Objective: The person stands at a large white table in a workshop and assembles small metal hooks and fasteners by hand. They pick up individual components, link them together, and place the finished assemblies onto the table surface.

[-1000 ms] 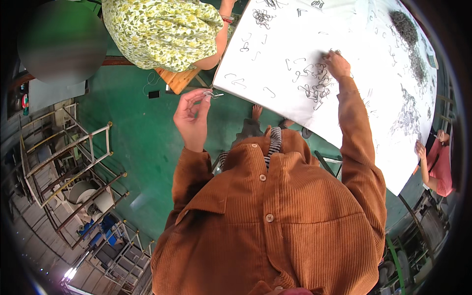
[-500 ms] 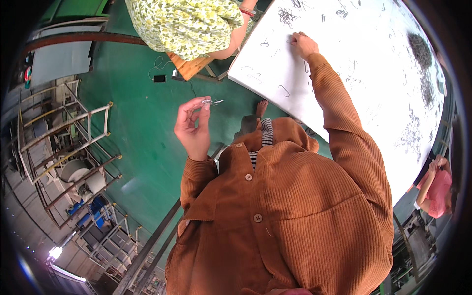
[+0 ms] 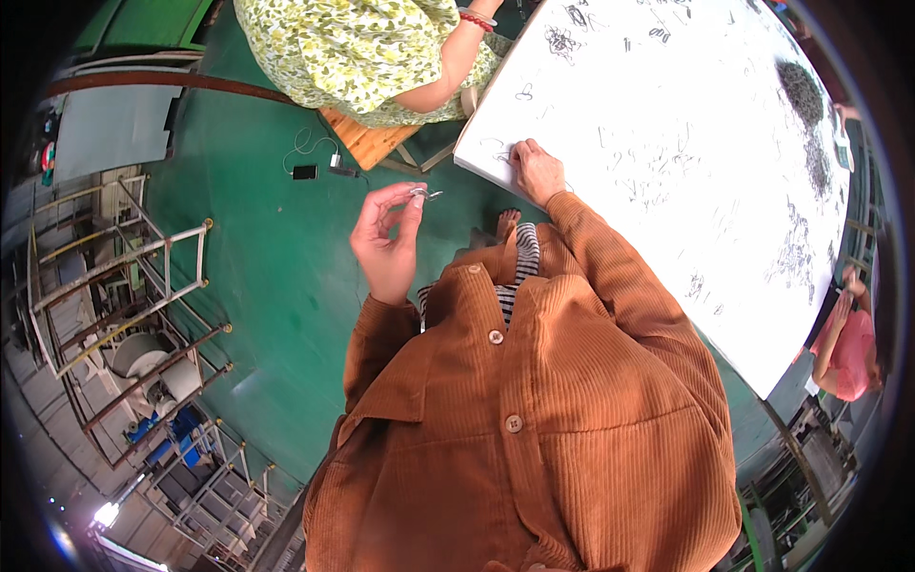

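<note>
My left hand is raised over the green floor, off the table's left side. Its thumb and fingers pinch small shiny bent metal pieces; how many is hard to make out. On the white table, close to its near left corner, rests my right hand with fingers drawn together. Thin hook-shaped pieces lie right beside those fingertips; whether one is gripped is hidden. Farther up the table is a small looped piece.
Dark piles of small pieces lie at the table's far right, with scattered ones mid-table. A person in a patterned top sits by a wooden stool. Another person in pink is at right. Metal racks stand at left; a phone lies on the floor.
My right hand has come back from farther up the table to the near left corner. My left hand keeps its pinch and has shifted slightly to the right.
</note>
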`<state>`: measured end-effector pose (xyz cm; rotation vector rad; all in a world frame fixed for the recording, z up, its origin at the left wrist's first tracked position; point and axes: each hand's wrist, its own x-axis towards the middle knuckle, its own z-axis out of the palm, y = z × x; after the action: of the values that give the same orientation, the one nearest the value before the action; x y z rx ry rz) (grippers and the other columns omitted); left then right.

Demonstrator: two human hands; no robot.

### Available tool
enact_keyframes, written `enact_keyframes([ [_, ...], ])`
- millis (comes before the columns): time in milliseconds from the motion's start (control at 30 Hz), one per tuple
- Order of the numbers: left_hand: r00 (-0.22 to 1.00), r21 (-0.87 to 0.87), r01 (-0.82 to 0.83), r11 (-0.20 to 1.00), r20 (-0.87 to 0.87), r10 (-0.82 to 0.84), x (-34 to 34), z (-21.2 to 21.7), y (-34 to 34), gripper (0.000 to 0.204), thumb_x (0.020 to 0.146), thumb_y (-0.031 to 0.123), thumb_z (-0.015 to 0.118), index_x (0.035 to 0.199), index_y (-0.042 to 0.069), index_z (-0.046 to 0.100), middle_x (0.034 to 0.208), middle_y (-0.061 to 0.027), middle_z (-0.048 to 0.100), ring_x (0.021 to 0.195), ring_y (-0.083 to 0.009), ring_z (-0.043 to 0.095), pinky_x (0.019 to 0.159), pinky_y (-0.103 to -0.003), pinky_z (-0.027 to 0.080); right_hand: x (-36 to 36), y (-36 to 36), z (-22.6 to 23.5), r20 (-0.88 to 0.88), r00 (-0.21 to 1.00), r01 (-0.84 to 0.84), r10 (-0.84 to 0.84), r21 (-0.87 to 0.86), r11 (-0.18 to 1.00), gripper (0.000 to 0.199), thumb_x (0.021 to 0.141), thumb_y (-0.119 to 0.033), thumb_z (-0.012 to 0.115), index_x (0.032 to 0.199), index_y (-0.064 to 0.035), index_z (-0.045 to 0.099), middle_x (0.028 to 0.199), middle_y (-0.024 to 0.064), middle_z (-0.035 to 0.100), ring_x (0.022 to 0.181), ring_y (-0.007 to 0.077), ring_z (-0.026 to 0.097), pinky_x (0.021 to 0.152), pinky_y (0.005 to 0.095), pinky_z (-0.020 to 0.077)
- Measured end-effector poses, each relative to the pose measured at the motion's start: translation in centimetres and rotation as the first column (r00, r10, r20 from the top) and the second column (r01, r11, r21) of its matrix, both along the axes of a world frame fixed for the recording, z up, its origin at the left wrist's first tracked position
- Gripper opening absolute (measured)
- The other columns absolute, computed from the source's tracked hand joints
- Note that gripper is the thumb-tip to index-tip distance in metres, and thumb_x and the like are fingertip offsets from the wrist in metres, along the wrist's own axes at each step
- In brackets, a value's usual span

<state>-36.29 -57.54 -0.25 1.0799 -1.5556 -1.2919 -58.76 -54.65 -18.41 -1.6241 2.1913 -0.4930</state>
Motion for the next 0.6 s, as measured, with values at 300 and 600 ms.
enact_keyframes([
  [300,0.994,0.05,0.111,0.993,-0.007,-0.111,-0.3,-1.0,-0.8,0.017,0.086,-0.006,0.06,0.102,-0.002,0.058,0.1,-0.0108,0.066,0.091,-0.0129,0.062,0.074,-0.023,0.051,0.3,0.0,-2.3,-0.008,0.993,0.117,-0.122,-0.221,0.968,0.009,0.084,-0.019,0.059,0.091,-0.0145,0.06,0.09,0.004,0.057,0.087,0.0241,0.061,0.071,0.0371,0.0515],
  [600,0.963,0.043,0.263,0.964,-0.077,-0.26,-1.7,-1.2,-1.4,0.017,0.085,-0.007,0.06,0.101,-0.002,0.058,0.1,-0.0104,0.066,0.091,-0.0127,0.062,0.074,-0.022,0.05,-1.4,7.2,-0.5,0.151,0.858,0.513,-0.491,-0.259,0.818,0.008,0.083,-0.019,0.062,0.09,-0.0141,0.063,0.087,0.0054,0.062,0.082,0.0275,0.062,0.07,0.0385,0.0512],
])
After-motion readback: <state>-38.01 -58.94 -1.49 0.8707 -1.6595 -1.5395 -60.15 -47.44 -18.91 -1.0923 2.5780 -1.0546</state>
